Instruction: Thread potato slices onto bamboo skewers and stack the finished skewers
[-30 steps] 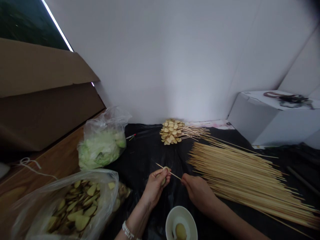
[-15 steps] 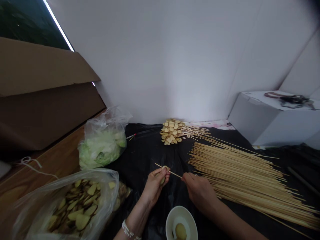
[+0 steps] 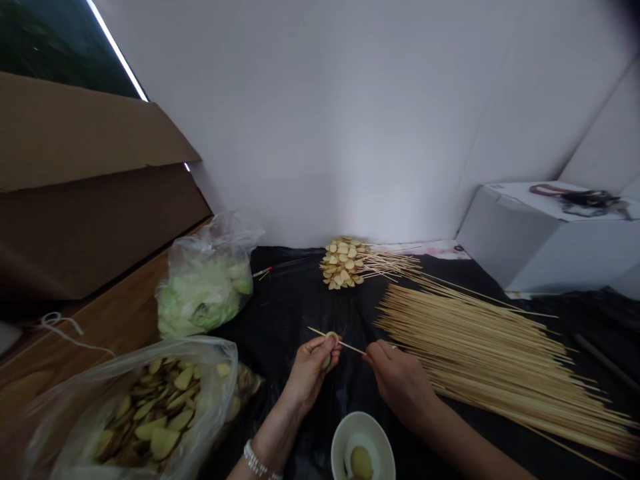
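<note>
Between finger and thumb, my left hand [image 3: 311, 368] pinches a potato slice [image 3: 331, 337]; a second slice [image 3: 326, 362] shows under its fingers. A thin wooden skewer [image 3: 353, 348] runs through the pinched slice, its point sticking out to the upper left. My right hand [image 3: 397, 377] is closed around the skewer's other end. Below the hands stands a white bowl [image 3: 337, 445] with a potato slice [image 3: 361, 461] in it. Beyond them, a pile of skewered potato slices [image 3: 343, 261] lies with its sticks toward the right.
Many loose skewers [image 3: 500, 360] are spread at right on black plastic sheeting [image 3: 285, 300]. At left are an open plastic bag [image 3: 220, 347] of potato slices and a bag of cut greens [image 3: 200, 303]. A cardboard box [image 3: 90, 227] and a white box [image 3: 515, 233] flank the area.
Hardly anything differs. Both hands keep their hold on the skewer and slice, with only a very slight shift; the bags, bowl and piles stay where they were.
</note>
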`<state>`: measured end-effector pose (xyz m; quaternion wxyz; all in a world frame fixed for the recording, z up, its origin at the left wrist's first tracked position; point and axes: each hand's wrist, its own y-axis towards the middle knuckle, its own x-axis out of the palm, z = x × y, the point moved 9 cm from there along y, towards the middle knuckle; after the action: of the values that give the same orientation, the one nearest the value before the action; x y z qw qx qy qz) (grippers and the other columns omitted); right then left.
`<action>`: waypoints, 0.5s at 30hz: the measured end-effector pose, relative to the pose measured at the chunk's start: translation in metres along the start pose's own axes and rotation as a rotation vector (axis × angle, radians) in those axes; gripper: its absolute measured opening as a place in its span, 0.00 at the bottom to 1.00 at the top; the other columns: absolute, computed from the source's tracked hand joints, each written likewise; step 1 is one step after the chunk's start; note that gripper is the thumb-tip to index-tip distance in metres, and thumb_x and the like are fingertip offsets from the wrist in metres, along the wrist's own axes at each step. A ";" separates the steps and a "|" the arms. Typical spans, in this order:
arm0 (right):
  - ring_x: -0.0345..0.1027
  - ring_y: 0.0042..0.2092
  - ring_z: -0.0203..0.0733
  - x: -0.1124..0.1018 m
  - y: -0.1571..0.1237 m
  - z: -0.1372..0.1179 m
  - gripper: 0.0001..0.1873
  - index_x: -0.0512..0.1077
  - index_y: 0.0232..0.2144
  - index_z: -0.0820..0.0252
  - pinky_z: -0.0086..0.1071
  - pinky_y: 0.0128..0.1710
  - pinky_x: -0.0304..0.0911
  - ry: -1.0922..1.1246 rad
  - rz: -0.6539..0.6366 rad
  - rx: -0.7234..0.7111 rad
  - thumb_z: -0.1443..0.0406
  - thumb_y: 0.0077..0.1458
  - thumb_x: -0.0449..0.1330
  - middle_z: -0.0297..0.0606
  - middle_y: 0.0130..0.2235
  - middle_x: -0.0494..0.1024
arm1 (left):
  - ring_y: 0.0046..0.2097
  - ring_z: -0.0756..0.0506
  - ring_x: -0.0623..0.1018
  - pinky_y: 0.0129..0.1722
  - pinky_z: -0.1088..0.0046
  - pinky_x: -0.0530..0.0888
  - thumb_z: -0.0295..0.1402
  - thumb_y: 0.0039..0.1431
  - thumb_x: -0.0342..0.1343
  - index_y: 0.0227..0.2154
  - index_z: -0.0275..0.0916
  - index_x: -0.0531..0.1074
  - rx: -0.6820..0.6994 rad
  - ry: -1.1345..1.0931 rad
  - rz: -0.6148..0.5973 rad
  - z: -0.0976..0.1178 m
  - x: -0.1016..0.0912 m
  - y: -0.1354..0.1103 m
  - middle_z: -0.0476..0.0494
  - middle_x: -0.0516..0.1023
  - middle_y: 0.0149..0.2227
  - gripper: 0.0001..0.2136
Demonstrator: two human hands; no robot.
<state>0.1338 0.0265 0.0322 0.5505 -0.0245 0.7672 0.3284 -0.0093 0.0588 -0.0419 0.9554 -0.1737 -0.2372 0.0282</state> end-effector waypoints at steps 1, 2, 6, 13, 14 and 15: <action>0.65 0.27 0.37 0.000 0.000 0.000 0.09 0.64 0.28 0.57 0.31 0.26 0.46 -0.009 0.009 -0.007 0.69 0.61 0.49 0.32 0.27 0.69 | 0.28 0.56 0.73 0.31 0.83 0.71 0.36 0.43 0.67 0.30 0.32 0.79 -0.002 0.006 -0.003 0.000 0.001 -0.001 0.45 0.76 0.28 0.13; 0.65 0.26 0.37 0.000 0.000 -0.001 0.10 0.64 0.27 0.57 0.31 0.26 0.46 -0.018 0.009 -0.010 0.69 0.61 0.50 0.32 0.26 0.70 | 0.28 0.56 0.72 0.31 0.83 0.71 0.36 0.42 0.67 0.30 0.32 0.79 -0.005 0.011 0.001 0.000 0.002 -0.002 0.45 0.76 0.28 0.13; 0.65 0.25 0.37 0.008 0.000 0.002 0.09 0.64 0.27 0.57 0.32 0.24 0.44 -0.029 -0.078 0.015 0.69 0.60 0.51 0.32 0.25 0.71 | 0.27 0.56 0.72 0.31 0.82 0.71 0.36 0.41 0.68 0.29 0.32 0.79 -0.020 0.024 0.009 -0.002 0.003 -0.004 0.45 0.76 0.28 0.14; 0.64 0.27 0.36 0.008 0.001 0.000 0.08 0.65 0.30 0.58 0.31 0.25 0.45 0.015 -0.091 0.022 0.68 0.61 0.50 0.33 0.28 0.71 | 0.28 0.55 0.73 0.31 0.83 0.71 0.36 0.42 0.67 0.30 0.32 0.79 -0.006 0.010 0.023 -0.001 -0.002 -0.001 0.44 0.77 0.29 0.13; 0.64 0.27 0.36 0.005 0.001 -0.002 0.08 0.64 0.29 0.58 0.30 0.25 0.46 0.018 -0.064 0.004 0.69 0.61 0.50 0.33 0.28 0.70 | 0.28 0.55 0.73 0.31 0.83 0.71 0.36 0.42 0.67 0.30 0.32 0.79 0.000 0.005 0.023 0.000 -0.003 0.000 0.44 0.77 0.29 0.13; 0.64 0.27 0.36 0.002 0.001 -0.003 0.08 0.64 0.29 0.58 0.30 0.26 0.47 0.016 -0.039 -0.014 0.69 0.61 0.50 0.33 0.27 0.70 | 0.28 0.55 0.73 0.31 0.83 0.71 0.36 0.42 0.67 0.30 0.32 0.79 0.003 0.003 0.019 0.000 -0.002 0.000 0.44 0.77 0.29 0.13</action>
<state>0.1298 0.0263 0.0317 0.5503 -0.0462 0.7688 0.3225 -0.0115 0.0582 -0.0428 0.9556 -0.1746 -0.2343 0.0374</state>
